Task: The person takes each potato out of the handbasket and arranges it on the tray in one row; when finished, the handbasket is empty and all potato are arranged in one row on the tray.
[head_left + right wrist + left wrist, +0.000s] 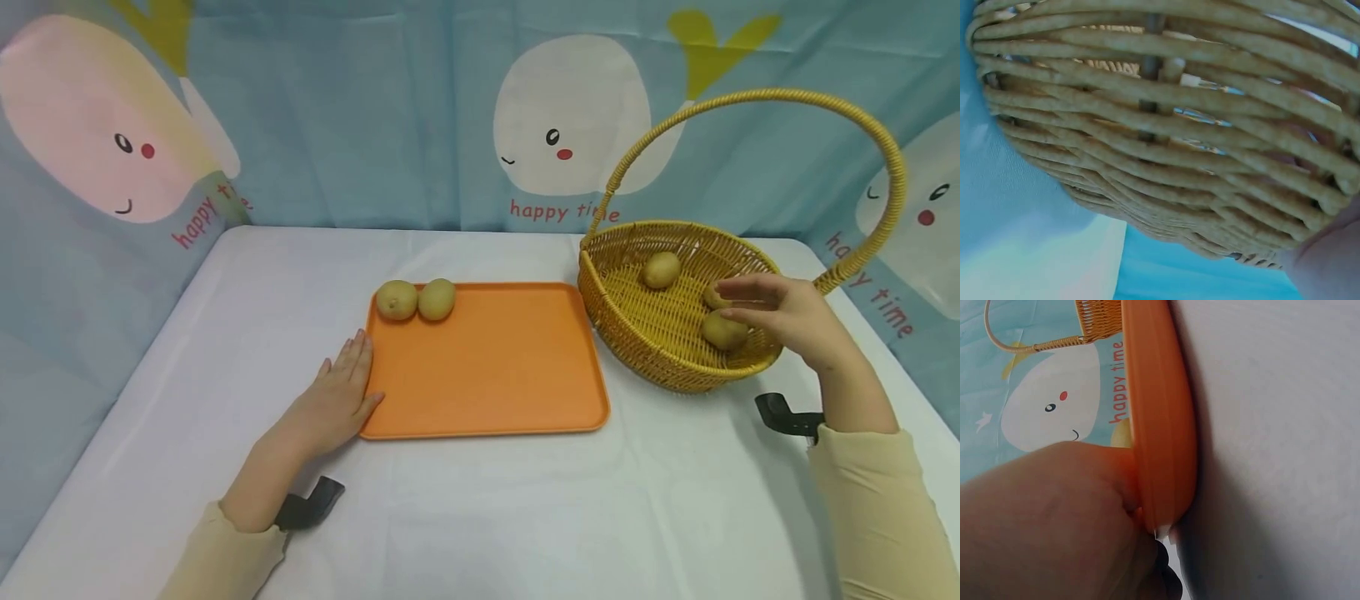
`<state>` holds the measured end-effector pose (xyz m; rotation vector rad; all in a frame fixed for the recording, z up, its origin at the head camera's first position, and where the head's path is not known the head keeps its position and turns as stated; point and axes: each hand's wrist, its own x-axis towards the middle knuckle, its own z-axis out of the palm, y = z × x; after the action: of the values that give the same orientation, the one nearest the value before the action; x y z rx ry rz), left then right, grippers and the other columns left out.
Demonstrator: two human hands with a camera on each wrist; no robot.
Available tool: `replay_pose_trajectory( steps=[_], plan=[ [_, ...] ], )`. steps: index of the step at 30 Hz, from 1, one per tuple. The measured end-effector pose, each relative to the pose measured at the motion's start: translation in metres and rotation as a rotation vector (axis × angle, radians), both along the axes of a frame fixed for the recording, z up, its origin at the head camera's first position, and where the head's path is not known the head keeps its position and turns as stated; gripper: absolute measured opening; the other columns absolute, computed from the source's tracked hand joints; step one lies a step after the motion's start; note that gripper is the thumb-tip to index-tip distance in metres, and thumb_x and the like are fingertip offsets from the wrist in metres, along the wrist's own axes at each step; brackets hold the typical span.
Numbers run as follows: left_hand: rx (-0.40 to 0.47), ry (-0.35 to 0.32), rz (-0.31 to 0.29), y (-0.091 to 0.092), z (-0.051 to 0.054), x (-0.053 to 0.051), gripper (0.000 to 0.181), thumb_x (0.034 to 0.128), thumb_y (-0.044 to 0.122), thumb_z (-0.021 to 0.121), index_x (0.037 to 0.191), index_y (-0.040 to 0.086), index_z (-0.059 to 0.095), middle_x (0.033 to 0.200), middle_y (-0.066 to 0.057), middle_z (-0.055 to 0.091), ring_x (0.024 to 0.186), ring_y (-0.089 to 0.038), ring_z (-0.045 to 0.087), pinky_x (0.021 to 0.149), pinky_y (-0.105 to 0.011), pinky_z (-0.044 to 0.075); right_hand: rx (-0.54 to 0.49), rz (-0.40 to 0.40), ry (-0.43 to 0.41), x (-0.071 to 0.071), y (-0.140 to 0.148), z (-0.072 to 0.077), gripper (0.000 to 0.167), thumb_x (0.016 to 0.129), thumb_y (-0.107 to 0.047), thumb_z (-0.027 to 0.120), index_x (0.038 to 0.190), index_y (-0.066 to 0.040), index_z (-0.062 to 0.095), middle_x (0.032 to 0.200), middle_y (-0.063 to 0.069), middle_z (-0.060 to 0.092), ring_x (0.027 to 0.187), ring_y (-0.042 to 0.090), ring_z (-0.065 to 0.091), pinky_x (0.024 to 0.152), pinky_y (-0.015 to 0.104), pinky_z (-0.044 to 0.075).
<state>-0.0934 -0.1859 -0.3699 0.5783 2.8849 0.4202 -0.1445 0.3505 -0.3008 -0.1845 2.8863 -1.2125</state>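
Observation:
My left hand (333,404) lies along the left edge of the orange tray (491,367), fingers straight and together, thumb over the rim. The left wrist view shows that hand (1060,512) against the tray's side (1160,412). Two potatoes (397,300) (437,299) sit side by side in the tray's back left corner. Over the right side of the wicker basket (637,342), my right hand (795,315) has its fingers and thumb apart, holding nothing visible. Below it are two potatoes (724,330) (715,294), one partly hidden; another (662,270) lies farther back.
The basket's tall handle (780,96) arches above it and comes down beside my right hand. Basket wall (1166,125) fills most of the right wrist view. A white cloth (495,517) covers the table, and a printed blue curtain (322,117) hangs behind.

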Motion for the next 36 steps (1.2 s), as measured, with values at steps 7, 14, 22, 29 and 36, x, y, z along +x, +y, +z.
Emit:
replay_pose_trajectory(
  steps=[7, 14, 22, 29, 36],
  plan=[
    [0.008, 0.005, -0.001, -0.002, -0.001, 0.0, 0.072, 0.0981, 0.024, 0.049, 0.145, -0.014, 0.01, 0.152, -0.03, 0.006, 0.138, -0.046, 0.01, 0.106, -0.062, 0.015, 0.242, 0.006, -0.094, -0.009, -0.009, 0.002, 0.055, 0.089, -0.025, 0.067, 0.13, 0.008, 0.05, 0.127, 0.027, 0.054, 0.111, 0.031, 0.056, 0.088, 0.034, 0.047],
    [0.015, -0.001, -0.001, -0.003, -0.003, -0.001, 0.071, 0.0981, 0.024, 0.048, 0.145, -0.014, 0.01, 0.152, -0.03, 0.005, 0.139, -0.045, 0.009, 0.106, -0.063, 0.014, 0.39, 0.014, -0.189, -0.017, -0.014, 0.004, 0.063, 0.084, -0.027, 0.071, 0.124, 0.016, 0.05, 0.123, 0.037, 0.05, 0.112, 0.052, 0.046, 0.091, 0.061, 0.037],
    [0.005, 0.004, 0.001, -0.001, 0.001, 0.0, 0.071, 0.0982, 0.024, 0.049, 0.144, -0.015, 0.011, 0.152, -0.03, 0.006, 0.138, -0.046, 0.01, 0.106, -0.062, 0.014, 0.376, 0.174, -0.183, -0.015, -0.012, 0.003, 0.047, 0.079, -0.017, 0.075, 0.118, 0.005, 0.062, 0.118, 0.024, 0.06, 0.109, 0.036, 0.051, 0.085, 0.04, 0.041],
    [0.006, 0.002, 0.003, -0.002, 0.0, 0.0, 0.071, 0.0981, 0.024, 0.049, 0.144, -0.015, 0.011, 0.152, -0.03, 0.006, 0.139, -0.046, 0.01, 0.107, -0.062, 0.014, 0.468, 0.311, -0.224, -0.018, -0.017, 0.003, 0.045, 0.075, -0.016, 0.077, 0.116, -0.001, 0.066, 0.103, 0.011, 0.064, 0.092, 0.025, 0.051, 0.074, 0.033, 0.042],
    [0.01, 0.002, -0.001, -0.002, -0.002, 0.0, 0.071, 0.0981, 0.024, 0.048, 0.144, -0.015, 0.011, 0.152, -0.03, 0.006, 0.139, -0.045, 0.01, 0.107, -0.062, 0.014, 0.531, 0.325, -0.243, -0.018, -0.016, 0.003, 0.048, 0.07, -0.014, 0.078, 0.114, 0.0, 0.066, 0.094, 0.006, 0.066, 0.085, 0.022, 0.051, 0.07, 0.033, 0.042]
  ],
)
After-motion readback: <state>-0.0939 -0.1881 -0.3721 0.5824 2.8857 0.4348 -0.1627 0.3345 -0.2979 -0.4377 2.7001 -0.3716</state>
